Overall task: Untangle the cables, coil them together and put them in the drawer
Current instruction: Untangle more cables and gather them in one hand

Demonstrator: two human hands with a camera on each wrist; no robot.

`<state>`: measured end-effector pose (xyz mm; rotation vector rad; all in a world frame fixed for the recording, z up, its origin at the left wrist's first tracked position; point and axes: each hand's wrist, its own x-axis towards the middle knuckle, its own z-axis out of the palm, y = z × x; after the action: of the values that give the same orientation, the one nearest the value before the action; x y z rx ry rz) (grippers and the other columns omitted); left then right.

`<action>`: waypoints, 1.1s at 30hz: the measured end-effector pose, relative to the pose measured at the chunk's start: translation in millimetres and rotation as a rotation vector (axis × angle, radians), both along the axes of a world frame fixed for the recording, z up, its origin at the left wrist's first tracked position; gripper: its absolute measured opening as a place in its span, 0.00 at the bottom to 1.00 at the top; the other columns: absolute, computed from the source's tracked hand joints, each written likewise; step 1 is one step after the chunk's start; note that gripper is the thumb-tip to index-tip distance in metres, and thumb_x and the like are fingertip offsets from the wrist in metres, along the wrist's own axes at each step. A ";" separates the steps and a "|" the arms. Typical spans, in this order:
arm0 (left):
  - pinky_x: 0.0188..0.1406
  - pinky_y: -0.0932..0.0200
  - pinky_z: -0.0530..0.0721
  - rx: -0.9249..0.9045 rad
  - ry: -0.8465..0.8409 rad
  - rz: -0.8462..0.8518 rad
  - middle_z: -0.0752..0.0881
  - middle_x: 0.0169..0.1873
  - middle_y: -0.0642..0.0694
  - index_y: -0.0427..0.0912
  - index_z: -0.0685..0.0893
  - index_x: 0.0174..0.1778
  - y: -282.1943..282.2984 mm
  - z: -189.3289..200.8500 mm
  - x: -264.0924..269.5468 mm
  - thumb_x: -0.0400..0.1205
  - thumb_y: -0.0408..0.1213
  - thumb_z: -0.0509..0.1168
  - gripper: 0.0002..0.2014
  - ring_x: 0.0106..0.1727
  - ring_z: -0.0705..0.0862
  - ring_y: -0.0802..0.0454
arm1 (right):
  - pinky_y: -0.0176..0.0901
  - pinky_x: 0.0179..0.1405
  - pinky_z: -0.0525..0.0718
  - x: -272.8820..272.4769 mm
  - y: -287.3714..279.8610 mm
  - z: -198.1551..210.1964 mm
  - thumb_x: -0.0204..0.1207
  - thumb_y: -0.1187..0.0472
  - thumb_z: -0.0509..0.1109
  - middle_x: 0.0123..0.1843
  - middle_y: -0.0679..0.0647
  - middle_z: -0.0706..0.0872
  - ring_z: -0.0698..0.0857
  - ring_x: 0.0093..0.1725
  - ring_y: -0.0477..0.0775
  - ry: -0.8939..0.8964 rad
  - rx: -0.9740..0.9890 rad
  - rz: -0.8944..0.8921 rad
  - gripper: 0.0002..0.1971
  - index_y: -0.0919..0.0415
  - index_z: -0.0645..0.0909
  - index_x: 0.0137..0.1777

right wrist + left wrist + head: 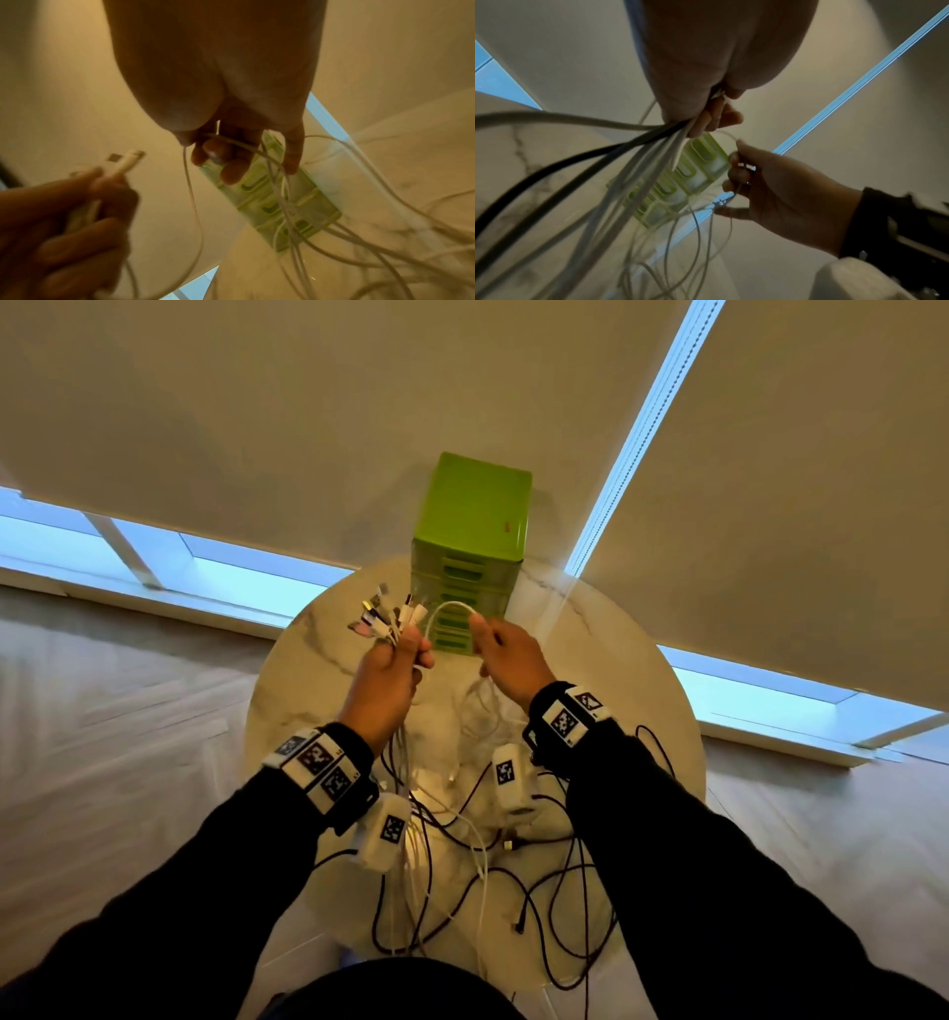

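Dim, warm-tinted, window-backlit pictures; wrist views blurred, edges warped.

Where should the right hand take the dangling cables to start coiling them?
Just below the left hand, from the right: the cables hang gathered there but spread into tangled loops on the table. First free the right hand from its white cable.

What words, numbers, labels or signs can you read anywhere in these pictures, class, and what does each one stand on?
No readable words or numbers.
Small red mark on top of the green drawer unit: too small and blurred to read.
Black-and-white square code tags on the wrist bands of both arms and on the white boxes under the wrists: patterns only, no letters.
Plug ends gripped in the left hand: no legible marking.
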<state>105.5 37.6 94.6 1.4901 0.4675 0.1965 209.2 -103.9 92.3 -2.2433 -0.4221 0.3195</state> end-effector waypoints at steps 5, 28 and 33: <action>0.26 0.63 0.71 -0.097 0.026 0.016 0.82 0.33 0.48 0.37 0.83 0.56 -10.2 3.0 6.0 0.93 0.53 0.47 0.26 0.25 0.73 0.62 | 0.47 0.41 0.86 -29.8 7.6 8.1 0.91 0.46 0.52 0.42 0.45 0.85 0.85 0.39 0.50 0.008 0.091 0.355 0.19 0.52 0.84 0.61; 0.25 0.63 0.61 -0.205 -0.252 0.182 0.70 0.23 0.57 0.48 0.67 0.38 74.6 53.4 -1.4 0.93 0.39 0.50 0.15 0.24 0.62 0.60 | 0.43 0.50 0.78 0.9 -55.0 -60.3 0.90 0.52 0.57 0.42 0.51 0.87 0.85 0.45 0.54 0.021 -0.215 0.305 0.15 0.56 0.81 0.48; 0.33 0.60 0.68 0.094 -0.146 0.087 0.74 0.37 0.48 0.50 0.74 0.49 57.9 27.5 -18.9 0.89 0.49 0.55 0.09 0.33 0.68 0.57 | 0.43 0.44 0.75 17.2 -21.6 -11.6 0.89 0.51 0.59 0.43 0.53 0.88 0.84 0.42 0.54 -0.094 -0.193 0.173 0.15 0.56 0.80 0.45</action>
<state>86.7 95.5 122.1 1.5361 0.4098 0.3975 226.4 -125.5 80.7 -2.4215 -0.6625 0.3589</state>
